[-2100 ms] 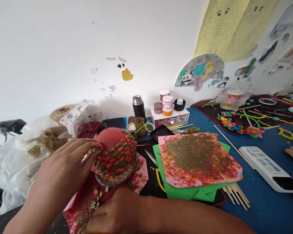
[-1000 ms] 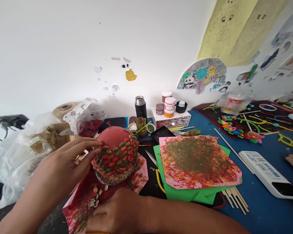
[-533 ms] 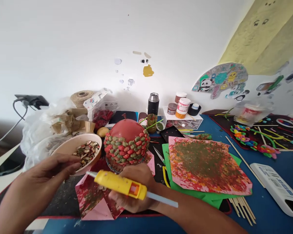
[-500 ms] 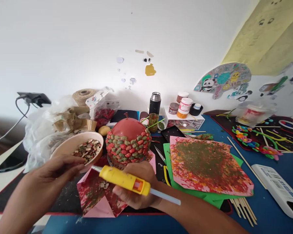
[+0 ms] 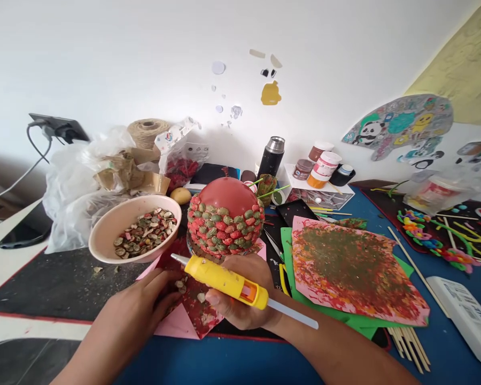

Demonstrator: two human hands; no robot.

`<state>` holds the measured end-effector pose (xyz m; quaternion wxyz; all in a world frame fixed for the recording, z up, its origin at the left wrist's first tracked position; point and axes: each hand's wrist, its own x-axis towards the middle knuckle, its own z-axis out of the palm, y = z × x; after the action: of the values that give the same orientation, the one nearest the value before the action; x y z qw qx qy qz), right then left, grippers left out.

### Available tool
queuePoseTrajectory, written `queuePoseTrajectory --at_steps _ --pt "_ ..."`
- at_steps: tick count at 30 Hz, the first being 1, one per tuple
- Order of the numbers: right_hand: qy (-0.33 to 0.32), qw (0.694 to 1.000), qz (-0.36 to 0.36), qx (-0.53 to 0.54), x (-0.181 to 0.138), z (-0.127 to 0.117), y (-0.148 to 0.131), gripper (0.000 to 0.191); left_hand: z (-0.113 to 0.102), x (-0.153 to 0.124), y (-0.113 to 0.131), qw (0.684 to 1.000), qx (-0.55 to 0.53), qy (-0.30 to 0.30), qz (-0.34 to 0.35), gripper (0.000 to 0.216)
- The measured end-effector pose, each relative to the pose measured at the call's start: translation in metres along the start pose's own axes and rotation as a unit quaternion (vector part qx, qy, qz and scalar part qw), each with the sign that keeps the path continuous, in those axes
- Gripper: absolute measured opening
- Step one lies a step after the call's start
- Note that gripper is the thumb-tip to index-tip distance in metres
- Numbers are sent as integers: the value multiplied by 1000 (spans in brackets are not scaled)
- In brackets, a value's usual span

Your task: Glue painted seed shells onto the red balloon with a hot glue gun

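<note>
My right hand grips a yellow glue gun, nozzle pointing left, a clear glue stick jutting from its back. My left hand reaches down onto the paint-stained pink paper, fingertips curled at a few loose seeds just below the nozzle; whether they pinch one I cannot tell. Just behind both hands stands a red balloon on a woven base, its lower half covered with red and green painted seeds.
A pink bowl of painted seeds sits left of the balloon, plastic bags and twine behind it. Scissors, a painted sheet on green paper, wooden sticks, paint jars, a flask and a white box lie to the right.
My left hand left the balloon and came down to the loose seeds on the pink paper. My right hand picked up the glue gun. The view swung left, bringing the bowl in.
</note>
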<state>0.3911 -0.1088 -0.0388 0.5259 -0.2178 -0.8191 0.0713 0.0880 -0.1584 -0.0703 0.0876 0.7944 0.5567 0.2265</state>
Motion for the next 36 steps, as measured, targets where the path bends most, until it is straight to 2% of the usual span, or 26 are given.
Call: queuePoseTrajectory --at_steps 6,9,12,15,19,25,31,36 --pt "-49 999 17 -3 -4 2 3 17 -1 8 15 998 -9 48 35 54" --pt "-16 999 13 25 1 2 1 17 -5 9 13 997 -23 62 28 58" --pt "26 998 7 56 4 3 1 29 -9 9 5 999 -35 28 6 51" --pt "16 998 11 53 1 5 2 31 -10 9 0 999 -36 0 -16 45" --pt "-26 999 22 40 -4 4 3 25 -11 4 5 996 -20 55 -67 53" --pt "26 996 14 85 2 5 0 24 -18 0 16 997 -42 38 -51 63" --pt "-64 997 26 29 -7 7 4 34 -12 4 16 999 -27 -10 -44 52" --pt "2 998 -7 67 -3 6 2 35 -13 7 22 997 -51 19 -51 61"
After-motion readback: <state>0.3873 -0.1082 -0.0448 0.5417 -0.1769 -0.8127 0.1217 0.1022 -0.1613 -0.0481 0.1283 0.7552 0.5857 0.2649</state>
